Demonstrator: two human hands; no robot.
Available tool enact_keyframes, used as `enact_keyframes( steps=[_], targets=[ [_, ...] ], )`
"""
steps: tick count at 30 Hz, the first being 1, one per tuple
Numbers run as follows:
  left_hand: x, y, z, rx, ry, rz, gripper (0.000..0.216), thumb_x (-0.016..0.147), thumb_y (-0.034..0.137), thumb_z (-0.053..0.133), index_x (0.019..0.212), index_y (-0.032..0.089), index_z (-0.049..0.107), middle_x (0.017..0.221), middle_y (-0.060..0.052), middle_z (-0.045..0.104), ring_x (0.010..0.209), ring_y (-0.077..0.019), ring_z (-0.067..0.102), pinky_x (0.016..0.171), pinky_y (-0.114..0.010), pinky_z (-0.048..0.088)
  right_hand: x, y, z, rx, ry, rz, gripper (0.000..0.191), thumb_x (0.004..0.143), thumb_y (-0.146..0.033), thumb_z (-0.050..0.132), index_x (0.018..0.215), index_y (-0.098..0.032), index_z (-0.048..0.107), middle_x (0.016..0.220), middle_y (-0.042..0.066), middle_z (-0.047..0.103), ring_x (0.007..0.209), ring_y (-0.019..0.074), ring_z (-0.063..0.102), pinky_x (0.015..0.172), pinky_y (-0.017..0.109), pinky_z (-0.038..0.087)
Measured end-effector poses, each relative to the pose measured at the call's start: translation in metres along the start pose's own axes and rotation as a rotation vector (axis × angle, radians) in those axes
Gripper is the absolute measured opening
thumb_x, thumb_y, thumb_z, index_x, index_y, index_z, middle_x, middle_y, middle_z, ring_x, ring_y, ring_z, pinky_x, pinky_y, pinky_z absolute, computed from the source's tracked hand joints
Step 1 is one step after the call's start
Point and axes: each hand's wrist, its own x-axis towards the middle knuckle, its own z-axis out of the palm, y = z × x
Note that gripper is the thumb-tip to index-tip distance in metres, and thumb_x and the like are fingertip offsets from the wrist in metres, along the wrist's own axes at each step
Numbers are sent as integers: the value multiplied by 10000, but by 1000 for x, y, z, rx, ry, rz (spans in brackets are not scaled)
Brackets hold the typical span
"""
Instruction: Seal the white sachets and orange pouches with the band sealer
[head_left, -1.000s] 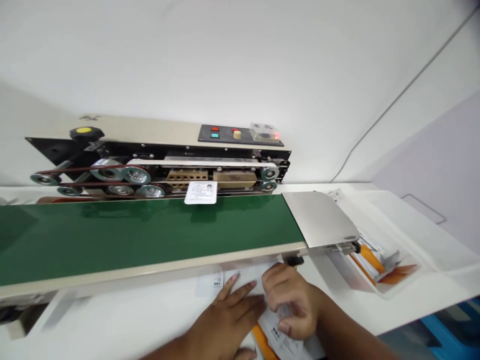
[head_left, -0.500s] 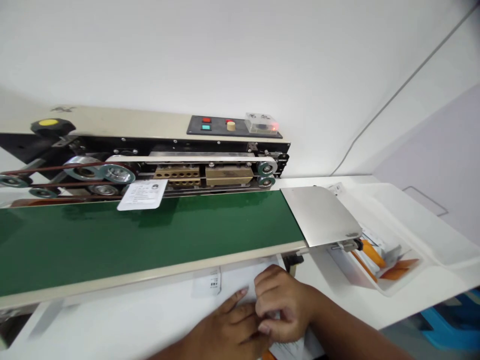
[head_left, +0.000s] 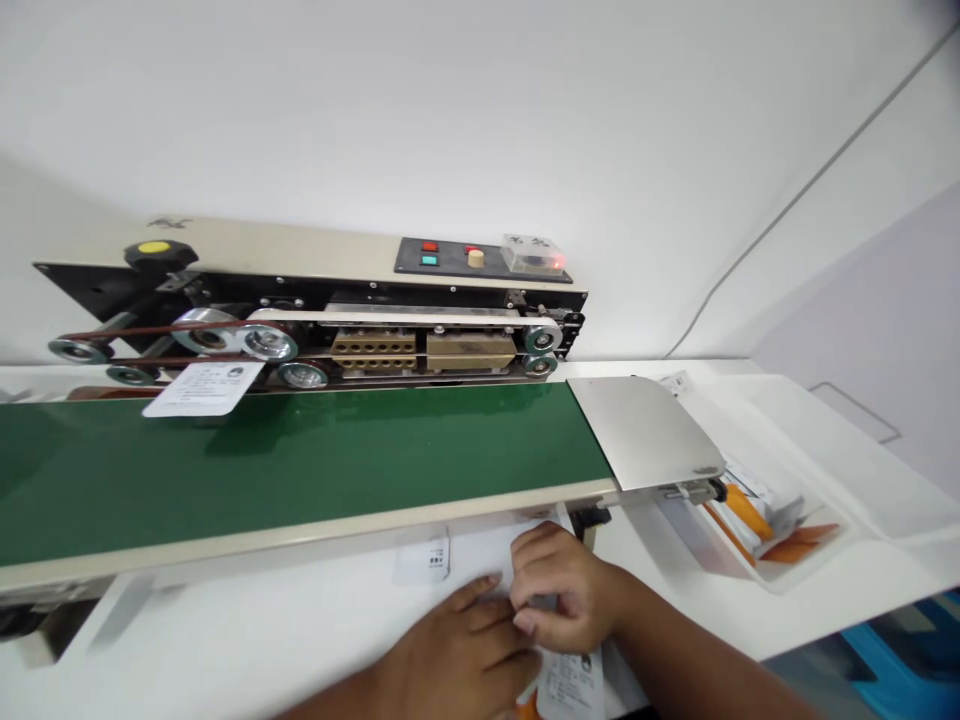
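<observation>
**Right hand [head_left: 562, 590] pinched a packet [head_left: 570, 685] at the bench [head_left: 225, 650]**

The right hand's fingers [head_left: 526, 622] were drawn narrow, gripping the top of the white printed packet, which lay low on the bench at about 6 o'clock from that hand, reaching the frame's bottom edge. The left hand [head_left: 457, 660] sat just beside it at 8 o'clock, its fingers [head_left: 480, 590] slightly apart and flat on a white sheet [head_left: 480, 555]. A small printed label [head_left: 433, 558] lay at the sheet's far end, at 11 o'clock from the left hand. A sliver of orange [head_left: 527, 708] showed at the bottom edge, between the packet and the left hand.

At 12 o'clock ran the green conveyor [head_left: 300, 460], with a printed card [head_left: 204, 388] on its far edge. The sealer [head_left: 450, 330] stood behind it. A steel plate [head_left: 645, 432] met the belt's end at 1 o'clock, and a white tray [head_left: 772, 530] of orange-and-white packets sat at 2 o'clock.
</observation>
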Motion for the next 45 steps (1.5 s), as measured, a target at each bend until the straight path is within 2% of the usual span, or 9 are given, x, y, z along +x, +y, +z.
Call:
enact_keyframes(
  steps=[2,4,7,10,13,21,29,37,45],
  targets=[
    [-3,-4,1,-28,-77,47,440,1022,469,556,1402,248,566,1338,-55,702,1242,-241,637,1196,-384,372,0,1,0,2,2,0,248,924,-344,496,712,-221,532,575,-12,502,540,138,462,587,285,429],
    [-6,-7,6,-28,-101,50,390,1047,316,534,1436,281,533,1312,-31,721,1215,-217,656,1217,-391,337,0,1,1,-12,-14,9,237,920,-338,493,720,-220,542,575,-16,493,541,141,459,586,286,423],
    [-7,-7,11,-56,-75,58,326,1051,345,527,1365,281,585,1229,-7,759,1163,-211,680,1228,-420,319,0,0,1,-30,-19,18,222,910,-325,501,722,-218,553,574,-19,490,542,141,453,578,288,410],
    [0,-2,0,-83,-28,66,314,1032,467,536,1212,244,663,1171,-22,775,1100,-234,697,1161,-424,410,0,0,0,-32,-2,2,222,913,-319,505,721,-217,554,575,-14,511,540,139,458,571,289,402],
    [12,4,-20,-77,39,-23,176,1049,245,521,1071,235,695,1086,-3,798,990,-188,715,993,-316,519,0,0,-1,-31,12,-4,221,927,-324,499,751,-211,571,592,-5,541,553,142,484,584,293,415],
    [18,4,-39,-67,137,-102,239,1052,177,481,1006,219,712,952,-11,792,895,-184,722,834,-297,560,1,0,-2,-69,0,4,192,926,-286,509,773,-208,593,620,-3,569,566,143,493,592,295,429],
    [16,-8,-35,-263,160,-184,172,1029,298,579,1053,246,740,994,-18,806,977,-195,732,916,-299,577,0,-1,-2,-117,-10,5,182,935,-262,493,798,-207,600,623,-3,591,544,136,499,605,293,456],
    [8,-8,-45,-278,358,-300,187,1014,153,538,1023,208,717,911,-49,753,815,-182,680,755,-291,573,4,-5,-9,-132,12,19,281,967,-357,522,1146,-180,647,876,66,681,724,163,600,680,294,508],
    [4,-7,-43,-386,454,-408,222,1033,242,538,1012,229,758,921,-58,760,842,-189,707,761,-292,599,1,-1,-3,-164,-29,66,306,961,-346,545,1218,-196,619,778,12,658,658,149,574,693,283,495]
  ],
)
